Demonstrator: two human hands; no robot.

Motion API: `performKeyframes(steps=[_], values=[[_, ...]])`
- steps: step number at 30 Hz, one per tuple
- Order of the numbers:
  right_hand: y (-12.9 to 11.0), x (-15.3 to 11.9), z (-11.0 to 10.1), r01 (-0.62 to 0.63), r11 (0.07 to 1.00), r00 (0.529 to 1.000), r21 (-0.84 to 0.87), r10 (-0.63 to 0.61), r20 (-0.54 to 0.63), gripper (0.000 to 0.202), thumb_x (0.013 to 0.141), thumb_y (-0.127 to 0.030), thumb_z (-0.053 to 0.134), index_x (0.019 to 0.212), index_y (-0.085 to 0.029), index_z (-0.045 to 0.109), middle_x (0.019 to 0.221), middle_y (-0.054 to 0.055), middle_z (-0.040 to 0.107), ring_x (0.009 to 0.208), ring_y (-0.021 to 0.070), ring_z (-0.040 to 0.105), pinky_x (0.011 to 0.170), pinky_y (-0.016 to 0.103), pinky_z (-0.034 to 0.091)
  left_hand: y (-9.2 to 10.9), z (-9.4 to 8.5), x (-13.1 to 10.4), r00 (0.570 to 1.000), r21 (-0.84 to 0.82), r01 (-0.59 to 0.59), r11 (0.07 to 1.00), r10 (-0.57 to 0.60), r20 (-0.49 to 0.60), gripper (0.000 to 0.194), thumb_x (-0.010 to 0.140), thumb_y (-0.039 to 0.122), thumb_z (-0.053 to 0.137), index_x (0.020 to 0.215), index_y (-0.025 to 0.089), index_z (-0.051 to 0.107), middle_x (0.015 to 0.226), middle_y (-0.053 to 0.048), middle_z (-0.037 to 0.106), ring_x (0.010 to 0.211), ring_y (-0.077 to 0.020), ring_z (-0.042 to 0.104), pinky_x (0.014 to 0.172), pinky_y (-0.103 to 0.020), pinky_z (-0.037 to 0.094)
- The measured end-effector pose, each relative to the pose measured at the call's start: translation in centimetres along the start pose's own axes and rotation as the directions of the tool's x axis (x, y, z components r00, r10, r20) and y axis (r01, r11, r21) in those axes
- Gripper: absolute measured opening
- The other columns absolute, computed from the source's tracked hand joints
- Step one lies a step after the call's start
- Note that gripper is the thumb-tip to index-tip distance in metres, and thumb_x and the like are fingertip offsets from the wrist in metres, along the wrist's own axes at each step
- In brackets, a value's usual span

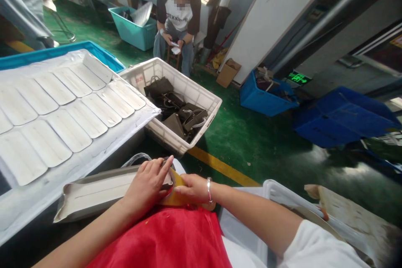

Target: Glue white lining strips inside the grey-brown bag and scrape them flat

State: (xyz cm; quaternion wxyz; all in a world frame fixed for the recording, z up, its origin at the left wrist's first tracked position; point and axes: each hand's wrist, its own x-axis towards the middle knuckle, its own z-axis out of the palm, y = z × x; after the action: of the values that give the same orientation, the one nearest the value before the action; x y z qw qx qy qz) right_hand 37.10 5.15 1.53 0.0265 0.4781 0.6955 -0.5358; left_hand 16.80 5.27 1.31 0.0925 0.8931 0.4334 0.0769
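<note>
A long dark-grey handbag [94, 194], its pale bottom panel facing up, lies across my lap. A light-grey loop handle [137, 157] sticks out behind it. My left hand [150, 178] grips the bag's right end, fingers over the top and thumb at the near side. My right hand [194, 188] pinches a yellow flat piece [177, 188] against that same end; its exact kind is partly hidden by my fingers. A red apron [169, 238] covers my lap.
Left, white rounded panels [47, 144] lie in rows on a white-covered board [147, 113]. Ahead, a white crate [209, 98] holds several dark bags [172, 121]. A person [179, 21] sits beyond it. Blue bins [264, 98] stand right; a white container [241, 213] is beside me.
</note>
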Motion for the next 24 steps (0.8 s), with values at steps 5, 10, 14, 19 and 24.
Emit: performKeyframes(steps=[5, 10, 14, 19, 24], values=[[0.1, 0.1, 0.7, 0.054, 0.993, 0.998, 0.107, -0.05, -0.04, 0.023, 0.086, -0.035, 0.048, 0.09, -0.014, 0.056, 0.076, 0.0, 0.057, 0.066, 0.0123, 0.049, 0.06, 0.021, 0.039, 0.1, 0.1, -0.1, 1.0, 0.058, -0.021, 0.998, 0.022, -0.018, 0.072, 0.074, 0.026, 0.063, 0.138, 0.012, 0.032, 0.122, -0.02, 0.05, 0.111, -0.0323, 0.046, 0.094, -0.045, 0.036], [-0.2, 0.3, 0.4, 0.043, 0.991, 0.999, 0.127, -0.042, -0.009, 0.027, 0.086, -0.04, 0.048, 0.09, -0.014, 0.057, 0.076, 0.0, 0.057, 0.064, 0.0116, 0.048, 0.058, 0.021, 0.038, -0.4, 0.2, -0.3, 0.998, 0.076, -0.045, 0.996, 0.048, -0.042, 0.065, 0.079, 0.028, 0.058, 0.138, 0.014, 0.033, 0.122, -0.021, 0.05, 0.112, -0.0329, 0.046, 0.093, -0.046, 0.037], [-0.3, 0.7, 0.2, 0.04, 0.989, 0.999, 0.139, -0.04, -0.006, 0.031, 0.086, -0.044, 0.048, 0.087, -0.014, 0.056, 0.074, 0.0, 0.055, 0.064, 0.0116, 0.047, 0.055, 0.021, 0.036, -0.7, 0.2, -0.3, 0.996, 0.094, -0.063, 0.994, 0.068, -0.056, 0.068, 0.077, 0.026, 0.059, 0.139, 0.016, 0.032, 0.121, -0.021, 0.05, 0.109, -0.033, 0.049, 0.092, -0.045, 0.039], [-0.4, 1.0, 0.5, 0.032, 0.97, 0.999, 0.24, -0.035, 0.009, 0.034, 0.086, -0.047, 0.047, 0.086, -0.014, 0.054, 0.072, -0.001, 0.055, 0.063, 0.0108, 0.047, 0.055, 0.02, 0.036, -1.2, 0.3, -0.1, 0.992, 0.115, -0.106, 0.988, 0.114, -0.06, 0.066, 0.077, 0.022, 0.057, 0.139, 0.016, 0.033, 0.119, -0.023, 0.052, 0.107, -0.0345, 0.051, 0.091, -0.045, 0.039], [-0.3, 1.2, 0.4, 0.069, 0.948, 0.997, 0.311, -0.076, 0.012, 0.045, 0.083, -0.059, 0.045, 0.088, -0.014, 0.054, 0.075, 0.001, 0.053, 0.066, 0.0122, 0.047, 0.061, 0.023, 0.038, -2.5, 0.9, -0.3, 0.985, 0.048, -0.159, 0.986, 0.161, -0.06, 0.061, 0.081, 0.021, 0.049, 0.139, 0.016, 0.031, 0.123, -0.022, 0.051, 0.112, -0.0331, 0.05, 0.093, -0.045, 0.039]])
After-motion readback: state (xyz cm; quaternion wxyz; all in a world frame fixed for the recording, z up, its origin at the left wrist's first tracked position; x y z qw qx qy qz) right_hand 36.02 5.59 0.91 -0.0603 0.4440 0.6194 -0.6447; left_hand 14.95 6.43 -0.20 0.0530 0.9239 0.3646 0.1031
